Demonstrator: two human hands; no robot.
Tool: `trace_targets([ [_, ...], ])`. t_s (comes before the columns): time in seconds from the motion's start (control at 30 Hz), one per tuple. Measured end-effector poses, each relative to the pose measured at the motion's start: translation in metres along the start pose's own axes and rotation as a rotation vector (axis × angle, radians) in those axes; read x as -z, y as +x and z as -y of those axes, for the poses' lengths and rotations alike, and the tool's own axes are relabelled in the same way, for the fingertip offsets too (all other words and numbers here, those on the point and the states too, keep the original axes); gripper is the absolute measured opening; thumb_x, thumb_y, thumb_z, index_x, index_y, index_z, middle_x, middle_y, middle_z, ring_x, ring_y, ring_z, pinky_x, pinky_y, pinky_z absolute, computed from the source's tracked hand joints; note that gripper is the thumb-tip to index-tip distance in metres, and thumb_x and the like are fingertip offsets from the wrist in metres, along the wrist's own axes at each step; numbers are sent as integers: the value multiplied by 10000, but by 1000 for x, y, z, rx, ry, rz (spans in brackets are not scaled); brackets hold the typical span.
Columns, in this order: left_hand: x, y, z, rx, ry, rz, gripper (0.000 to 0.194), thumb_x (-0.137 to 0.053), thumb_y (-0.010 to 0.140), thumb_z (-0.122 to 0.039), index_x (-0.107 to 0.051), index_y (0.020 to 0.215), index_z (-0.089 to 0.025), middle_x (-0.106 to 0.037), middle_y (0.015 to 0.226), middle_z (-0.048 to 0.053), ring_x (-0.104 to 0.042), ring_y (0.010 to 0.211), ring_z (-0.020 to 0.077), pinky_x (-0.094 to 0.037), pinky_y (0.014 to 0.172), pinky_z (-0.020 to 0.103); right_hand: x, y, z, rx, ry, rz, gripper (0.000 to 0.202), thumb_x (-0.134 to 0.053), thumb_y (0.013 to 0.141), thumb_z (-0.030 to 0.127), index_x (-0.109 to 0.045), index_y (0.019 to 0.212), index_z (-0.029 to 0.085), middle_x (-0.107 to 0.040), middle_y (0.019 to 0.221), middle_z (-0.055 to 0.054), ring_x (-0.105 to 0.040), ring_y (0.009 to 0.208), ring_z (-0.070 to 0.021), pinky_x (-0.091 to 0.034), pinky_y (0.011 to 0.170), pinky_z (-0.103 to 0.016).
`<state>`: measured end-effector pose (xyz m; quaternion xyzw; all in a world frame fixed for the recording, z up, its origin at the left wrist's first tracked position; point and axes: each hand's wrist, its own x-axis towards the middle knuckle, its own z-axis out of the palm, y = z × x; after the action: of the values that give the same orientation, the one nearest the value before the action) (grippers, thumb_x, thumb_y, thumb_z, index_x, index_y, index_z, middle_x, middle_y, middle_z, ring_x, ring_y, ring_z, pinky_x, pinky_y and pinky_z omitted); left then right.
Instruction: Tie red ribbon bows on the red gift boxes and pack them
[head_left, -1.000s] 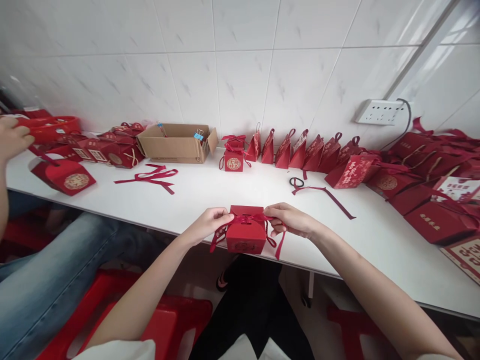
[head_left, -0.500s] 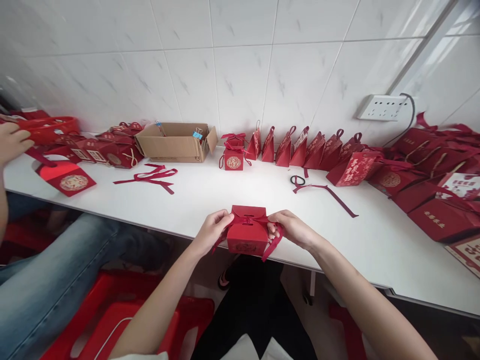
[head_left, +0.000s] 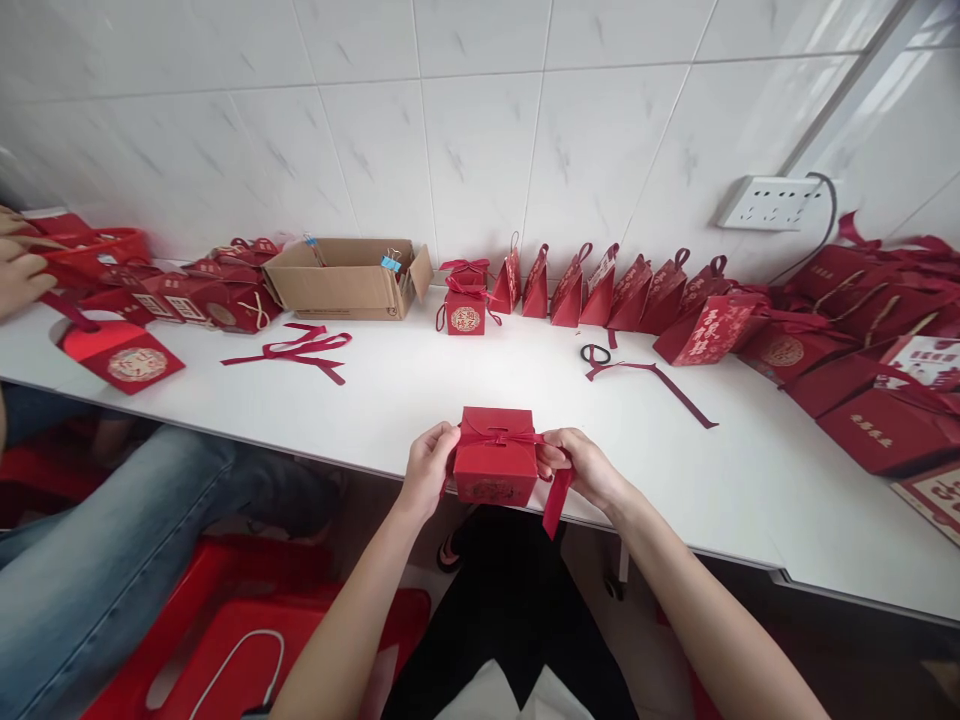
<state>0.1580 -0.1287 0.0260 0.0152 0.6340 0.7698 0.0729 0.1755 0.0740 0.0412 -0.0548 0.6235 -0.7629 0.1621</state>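
Observation:
A small red gift box (head_left: 495, 472) sits at the table's front edge, with a dark red ribbon (head_left: 556, 505) across its top, crossed or knotted near the middle. My left hand (head_left: 433, 465) is closed on the ribbon at the box's left side. On the right, my right hand (head_left: 581, 465) pinches the other part of the ribbon, and a loose tail hangs below its fingers. Behind the box stands a smaller red box (head_left: 466, 315) with a bow on top.
An open cardboard box (head_left: 337, 290) stands by the wall. Red triangular boxes (head_left: 568, 298) line the back. Loose ribbons (head_left: 300, 350) and black-handled scissors (head_left: 595, 355) lie on the table (head_left: 420, 400). Another person's hand (head_left: 19, 270) is at far left, near a red basket (head_left: 112, 250).
My hands have drawn the ribbon flatter and tighter across the box top. My right hand has shifted slightly right, and the ribbon tail now hangs lower. The other person's hand has moved slightly left.

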Motion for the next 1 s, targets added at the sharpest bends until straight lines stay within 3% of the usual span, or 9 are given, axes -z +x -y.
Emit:
trace_targets([
  [0.17,1,-1,-1,-15,61,-18,384,-547,736,-469,-330,585,-190,-358,525,-62,-323,466,63,-265,445,202,6,0,-3,-15,-41,49,307,-408,713,262,-265,444,226,-242,459,52,-370,467,-123,-359,555,-290],
  [0.3,0,-4,-9,-57,172,6,394,-539,760,-470,-335,575,-188,-323,520,-66,-313,458,61,-268,433,198,17,-7,12,-59,-197,106,265,-444,743,250,-517,500,174,-448,446,19,-469,490,-136,-391,582,-287],
  [0.4,-7,-9,-17,-55,262,40,377,-513,788,-469,-356,586,-191,-339,514,-69,-336,421,58,-278,394,190,22,-22,33,-59,-471,46,274,-469,792,276,-554,554,170,-580,512,-5,-512,528,-137,-397,603,-277],
  [0.57,-12,-11,-26,10,377,133,343,-509,797,-461,-405,616,-188,-461,559,-56,-446,409,66,-340,368,178,11,-38,60,112,-528,18,218,-479,792,256,-640,670,173,-669,877,-43,-585,813,-176,-424,779,-299],
  [0.67,-6,-7,-29,46,440,198,353,-503,804,-478,-408,627,-188,-482,538,-57,-456,377,71,-347,383,193,1,-31,61,170,-487,24,228,-481,774,227,-675,665,177,-598,1181,-56,-566,1014,-226,-431,856,-333],
  [0.73,-1,-5,-32,17,493,257,352,-508,806,-480,-430,634,-183,-475,543,-54,-454,407,71,-338,413,196,-4,-22,56,208,-474,19,236,-479,797,240,-702,748,185,-570,1251,-50,-545,1085,-243,-424,897,-353],
  [0.83,3,-2,-40,-38,578,316,351,-515,807,-477,-452,635,-177,-438,545,-54,-416,461,73,-314,448,199,-11,-8,45,291,-524,-2,258,-472,853,302,-699,852,178,-658,1086,-55,-596,980,-221,-444,858,-333],
  [0.93,5,-1,-51,-35,636,341,339,-503,813,-475,-472,661,-174,-484,566,-37,-444,506,91,-344,491,213,-18,0,34,342,-605,-89,286,-453,878,316,-689,824,163,-696,853,-37,-623,810,-189,-462,758,-293],
  [1.0,4,-1,-58,-50,669,354,318,-501,816,-459,-486,683,-170,-519,587,-21,-481,542,106,-377,535,227,-21,1,30,355,-618,-161,266,-457,871,283,-687,811,164,-700,827,-34,-629,796,-180,-462,746,-278],
])
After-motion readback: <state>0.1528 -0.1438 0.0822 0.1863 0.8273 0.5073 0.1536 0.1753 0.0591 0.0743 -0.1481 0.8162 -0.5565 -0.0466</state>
